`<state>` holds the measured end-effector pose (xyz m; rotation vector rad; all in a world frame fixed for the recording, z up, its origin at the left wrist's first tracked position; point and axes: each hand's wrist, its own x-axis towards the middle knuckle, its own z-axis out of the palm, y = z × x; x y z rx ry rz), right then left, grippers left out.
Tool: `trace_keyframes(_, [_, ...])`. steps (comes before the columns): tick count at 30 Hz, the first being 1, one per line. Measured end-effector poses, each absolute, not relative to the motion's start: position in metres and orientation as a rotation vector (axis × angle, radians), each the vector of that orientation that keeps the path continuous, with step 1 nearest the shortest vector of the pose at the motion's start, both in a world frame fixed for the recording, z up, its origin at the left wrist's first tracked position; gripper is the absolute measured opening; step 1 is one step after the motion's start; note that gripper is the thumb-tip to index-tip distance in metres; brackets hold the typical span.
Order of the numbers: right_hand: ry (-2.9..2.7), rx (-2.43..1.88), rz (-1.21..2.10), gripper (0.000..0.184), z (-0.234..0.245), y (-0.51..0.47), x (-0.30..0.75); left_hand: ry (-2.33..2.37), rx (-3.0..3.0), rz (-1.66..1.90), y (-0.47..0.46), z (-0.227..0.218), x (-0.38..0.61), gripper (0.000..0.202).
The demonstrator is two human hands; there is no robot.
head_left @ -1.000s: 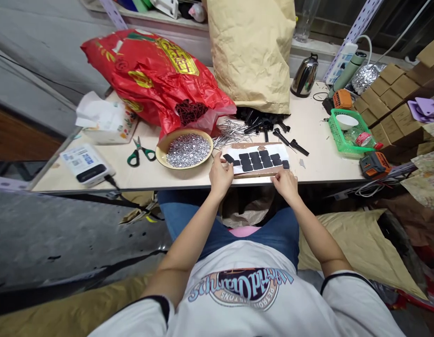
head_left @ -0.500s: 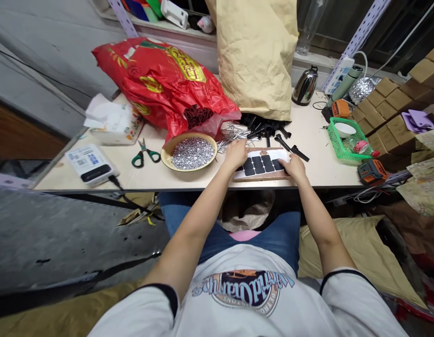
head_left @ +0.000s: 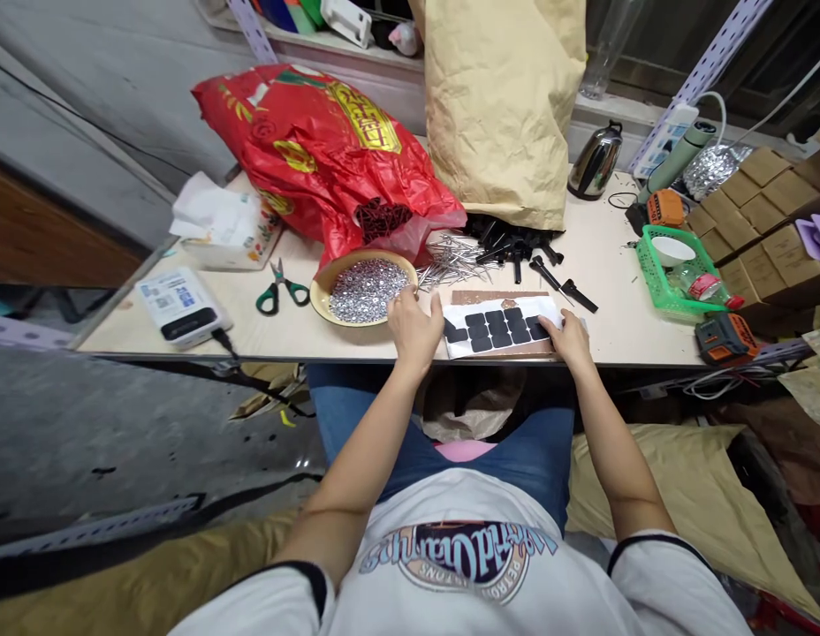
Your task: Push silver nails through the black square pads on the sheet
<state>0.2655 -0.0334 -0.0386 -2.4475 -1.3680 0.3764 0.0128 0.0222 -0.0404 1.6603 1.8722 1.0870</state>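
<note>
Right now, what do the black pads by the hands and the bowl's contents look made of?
Black pads: matte, no glint, probably foam or rubber, on a white backing sheet. Bowl contents: small silvery pieces that glitter, likely metal; too small to identify.

Single head-worn view, forward and steeply down, close over the table [head_left: 615,265] edge, margins perhaps warped.

- One white backing sheet [head_left: 460,312], about eleven black rounded-square pads [head_left: 500,329] in view on it.
- One yellow bowl [head_left: 322,293] of silvery bits, too many to count.
- One pair of green-handled scissors [head_left: 281,290].
- One red plastic bag [head_left: 317,150].
- One brown paper sack [head_left: 503,97].
- One steel kettle [head_left: 596,162].
- One green plastic basket [head_left: 650,272].
- Two orange-and-black tool packs [head_left: 724,337].
</note>
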Motion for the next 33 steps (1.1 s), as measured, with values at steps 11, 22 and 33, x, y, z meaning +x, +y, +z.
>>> trace_keyframes(11, [-1.398,-2.334,0.272,0.049,-0.046,-0.048,0.257,1.72,1.558,0.94,-0.001,-0.071,0.023,0.065])
trace_keyframes(22, [-1.457,-2.32,0.11,0.05,-0.048,-0.053,0.262,1.739,1.486,1.036,0.003,-0.081,0.023,0.062])
trace_keyframes(33, [-1.67,-2.196,0.053,0.041,-0.035,-0.039,0.255,1.829,1.545,0.965,-0.001,-0.068,0.026,0.057])
